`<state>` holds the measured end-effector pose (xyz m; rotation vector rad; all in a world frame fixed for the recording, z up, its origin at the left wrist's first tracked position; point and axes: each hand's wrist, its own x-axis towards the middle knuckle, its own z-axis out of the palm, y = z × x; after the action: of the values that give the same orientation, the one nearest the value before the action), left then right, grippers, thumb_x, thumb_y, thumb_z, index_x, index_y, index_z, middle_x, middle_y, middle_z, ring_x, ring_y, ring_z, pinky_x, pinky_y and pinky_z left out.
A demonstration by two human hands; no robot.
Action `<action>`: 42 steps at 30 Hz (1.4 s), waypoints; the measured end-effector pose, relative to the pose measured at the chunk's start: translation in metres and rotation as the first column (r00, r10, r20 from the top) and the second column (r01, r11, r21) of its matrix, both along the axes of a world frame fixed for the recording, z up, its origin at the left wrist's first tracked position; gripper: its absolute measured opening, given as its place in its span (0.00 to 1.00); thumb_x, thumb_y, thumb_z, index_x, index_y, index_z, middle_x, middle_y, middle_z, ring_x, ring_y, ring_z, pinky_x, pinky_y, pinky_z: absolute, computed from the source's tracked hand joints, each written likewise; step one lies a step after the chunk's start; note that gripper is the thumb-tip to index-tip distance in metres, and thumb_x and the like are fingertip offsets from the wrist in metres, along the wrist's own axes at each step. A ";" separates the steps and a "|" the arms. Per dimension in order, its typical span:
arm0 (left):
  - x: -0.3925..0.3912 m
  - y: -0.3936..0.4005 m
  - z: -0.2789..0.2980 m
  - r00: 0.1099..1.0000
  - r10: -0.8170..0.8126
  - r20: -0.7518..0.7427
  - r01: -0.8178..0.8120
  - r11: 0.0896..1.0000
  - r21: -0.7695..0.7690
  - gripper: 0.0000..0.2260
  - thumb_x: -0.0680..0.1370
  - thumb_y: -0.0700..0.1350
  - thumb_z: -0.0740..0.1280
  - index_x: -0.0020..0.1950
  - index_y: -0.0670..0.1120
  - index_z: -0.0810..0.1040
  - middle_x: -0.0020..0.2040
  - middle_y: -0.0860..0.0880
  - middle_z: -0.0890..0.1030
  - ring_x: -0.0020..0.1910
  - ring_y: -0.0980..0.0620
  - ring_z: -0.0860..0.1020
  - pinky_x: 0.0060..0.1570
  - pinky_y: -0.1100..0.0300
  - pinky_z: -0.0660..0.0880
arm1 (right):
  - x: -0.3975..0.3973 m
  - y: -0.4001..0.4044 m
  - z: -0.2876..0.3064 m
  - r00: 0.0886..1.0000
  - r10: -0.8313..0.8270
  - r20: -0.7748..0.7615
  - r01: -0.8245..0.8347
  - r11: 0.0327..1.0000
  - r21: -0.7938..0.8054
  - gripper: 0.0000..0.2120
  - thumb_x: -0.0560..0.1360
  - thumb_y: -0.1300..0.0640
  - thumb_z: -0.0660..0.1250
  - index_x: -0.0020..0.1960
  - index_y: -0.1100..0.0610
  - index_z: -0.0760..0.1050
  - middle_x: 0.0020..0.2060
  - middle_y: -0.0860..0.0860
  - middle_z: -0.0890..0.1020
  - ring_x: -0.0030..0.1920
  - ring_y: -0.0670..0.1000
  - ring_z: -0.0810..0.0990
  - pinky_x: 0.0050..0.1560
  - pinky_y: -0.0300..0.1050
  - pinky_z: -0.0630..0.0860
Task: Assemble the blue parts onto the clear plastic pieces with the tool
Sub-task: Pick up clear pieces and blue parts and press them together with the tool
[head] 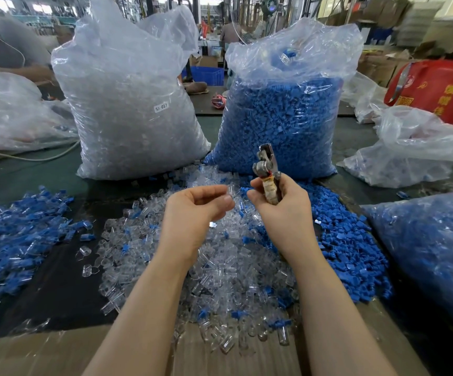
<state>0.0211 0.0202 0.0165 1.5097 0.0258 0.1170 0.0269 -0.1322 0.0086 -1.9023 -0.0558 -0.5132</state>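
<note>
My right hand (282, 210) grips a metal plier-like tool (267, 172) by its taped handles, jaws pointing up. My left hand (195, 207) hovers beside it with fingers curled, pinching a small clear plastic piece (230, 189) between thumb and fingertips. Both hands hang above a heap of loose clear pieces (220, 267) mixed with a few blue ones. Loose blue parts (350, 248) lie in a pile to the right of that heap. A pile of joined blue-and-clear pieces (16, 240) lies at the left.
Two tall plastic bags stand behind the heaps: a bag of clear pieces (133, 109) on the left and a bag of blue parts (282, 118) on the right. Another bag of assembled parts (431, 248) lies at the right edge. Cardboard (43, 354) covers the near table edge.
</note>
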 end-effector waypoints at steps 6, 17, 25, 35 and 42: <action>0.000 -0.004 -0.004 0.993 0.117 -0.024 -0.118 0.991 -0.064 0.02 0.76 0.43 0.73 0.44 0.46 0.84 0.34 0.52 0.84 0.34 0.58 0.82 0.37 0.67 0.78 | 0.000 0.004 0.002 0.999 0.049 0.018 -0.050 0.998 0.029 0.10 0.74 0.58 0.73 0.42 0.45 0.76 0.37 0.34 0.81 0.39 0.39 0.80 0.46 0.37 0.76; -0.005 -0.013 0.002 0.990 0.135 0.040 -0.129 0.984 -0.122 0.02 0.76 0.37 0.72 0.46 0.42 0.84 0.37 0.46 0.86 0.37 0.54 0.85 0.37 0.66 0.79 | -0.002 0.014 0.001 0.997 0.008 0.081 -0.006 1.000 -0.023 0.07 0.72 0.56 0.75 0.44 0.51 0.77 0.37 0.46 0.82 0.41 0.50 0.81 0.48 0.57 0.79; -0.005 -0.018 0.000 0.973 0.146 0.177 -0.162 0.983 0.081 0.04 0.74 0.38 0.74 0.47 0.45 0.86 0.38 0.50 0.86 0.40 0.54 0.85 0.43 0.61 0.81 | -0.003 0.016 0.002 0.992 -0.073 0.101 0.076 0.997 -0.028 0.07 0.72 0.56 0.74 0.45 0.51 0.76 0.36 0.44 0.81 0.40 0.48 0.80 0.46 0.56 0.78; -0.007 -0.017 -0.001 0.925 0.186 0.331 -0.274 0.931 0.241 0.06 0.73 0.40 0.75 0.45 0.51 0.86 0.37 0.56 0.85 0.38 0.60 0.83 0.43 0.59 0.82 | -0.004 0.012 0.004 0.999 0.002 0.049 0.001 0.998 -0.065 0.05 0.73 0.56 0.72 0.46 0.51 0.77 0.37 0.42 0.81 0.39 0.44 0.79 0.41 0.48 0.77; -0.005 -0.015 -0.003 0.917 0.222 0.333 -0.311 0.919 0.243 0.02 0.73 0.43 0.76 0.43 0.49 0.85 0.36 0.55 0.84 0.38 0.58 0.83 0.42 0.58 0.82 | -0.004 0.012 0.006 0.996 0.080 0.025 -0.079 0.995 -0.054 0.03 0.75 0.57 0.71 0.45 0.51 0.77 0.37 0.45 0.81 0.38 0.46 0.79 0.41 0.50 0.77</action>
<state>0.0162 0.0051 0.0133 1.7640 -0.0273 0.5953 0.0229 -0.1199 0.0148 -1.9363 -0.1636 -0.4883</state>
